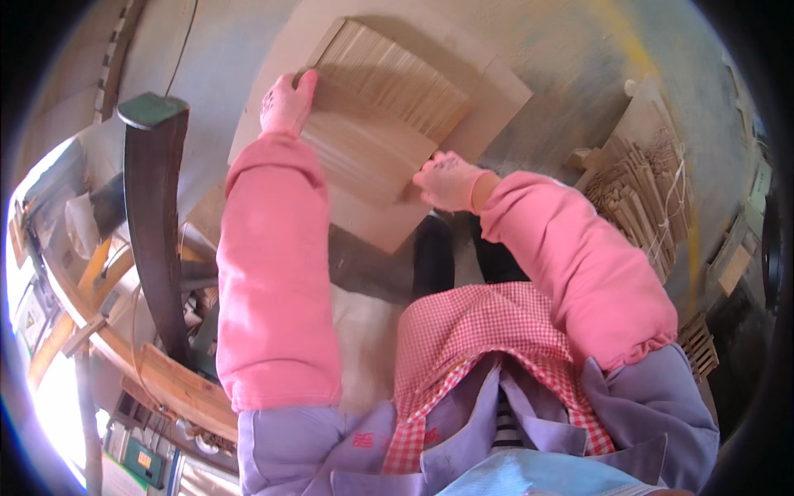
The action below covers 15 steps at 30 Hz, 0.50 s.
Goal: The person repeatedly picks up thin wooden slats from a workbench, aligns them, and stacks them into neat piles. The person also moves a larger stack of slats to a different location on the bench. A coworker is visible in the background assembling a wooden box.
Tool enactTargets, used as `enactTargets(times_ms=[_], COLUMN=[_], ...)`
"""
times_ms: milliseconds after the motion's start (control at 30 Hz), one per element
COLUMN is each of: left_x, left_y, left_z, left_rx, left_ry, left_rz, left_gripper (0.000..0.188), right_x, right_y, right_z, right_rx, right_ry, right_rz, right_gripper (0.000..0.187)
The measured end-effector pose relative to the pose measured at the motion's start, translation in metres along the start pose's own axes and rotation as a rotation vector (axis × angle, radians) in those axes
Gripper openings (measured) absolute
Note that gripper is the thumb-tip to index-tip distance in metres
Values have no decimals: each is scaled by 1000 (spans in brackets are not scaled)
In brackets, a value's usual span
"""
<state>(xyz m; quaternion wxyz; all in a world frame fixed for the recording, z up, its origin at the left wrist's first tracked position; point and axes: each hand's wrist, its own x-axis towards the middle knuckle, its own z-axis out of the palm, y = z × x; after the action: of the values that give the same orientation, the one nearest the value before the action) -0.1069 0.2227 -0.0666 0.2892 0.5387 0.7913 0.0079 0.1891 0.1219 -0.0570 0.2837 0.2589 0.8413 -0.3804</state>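
A block of thin tan sheets [397,80], their edges showing as fine lines, rests on a flat brown board [488,112] low in front of me. I cannot tell whether the sheets are card or wood. My left hand [287,103], in a pink glove, grips the block's left end, thumb near its top edge. At the near right corner, my right hand [449,180], gloved the same way, has its fingers curled round the edge. A smooth, lighter face of the stack [372,136] spans the space between both hands; the fingertips are partly hidden.
To the left rises a dark metal post with a green top [155,112]. A curved wooden frame [186,388] stands below it. Over on the right, tied bundles of thin wooden strips [641,190] lie on the floor, near a yellow floor line [693,256].
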Motion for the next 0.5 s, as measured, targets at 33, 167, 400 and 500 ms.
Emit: enactTargets(times_ms=[33,167,400,500], left_x=[1,1,2,-22], left_y=[-1,0,-6,-9], left_z=[0,4,3,-5], left_rx=[-14,-100,-75,-99], left_ry=[21,192,187,468], left_rz=[12,117,132,137], left_gripper=[64,55,53,48], right_x=[-4,-12,-31,-88], right_y=[4,27,23,21], right_z=[-1,-11,-11,9], right_rx=[7,52,101,187], right_ry=[9,56,11,-89], right_rz=[-10,51,122,136], right_gripper=[31,32,34,34])
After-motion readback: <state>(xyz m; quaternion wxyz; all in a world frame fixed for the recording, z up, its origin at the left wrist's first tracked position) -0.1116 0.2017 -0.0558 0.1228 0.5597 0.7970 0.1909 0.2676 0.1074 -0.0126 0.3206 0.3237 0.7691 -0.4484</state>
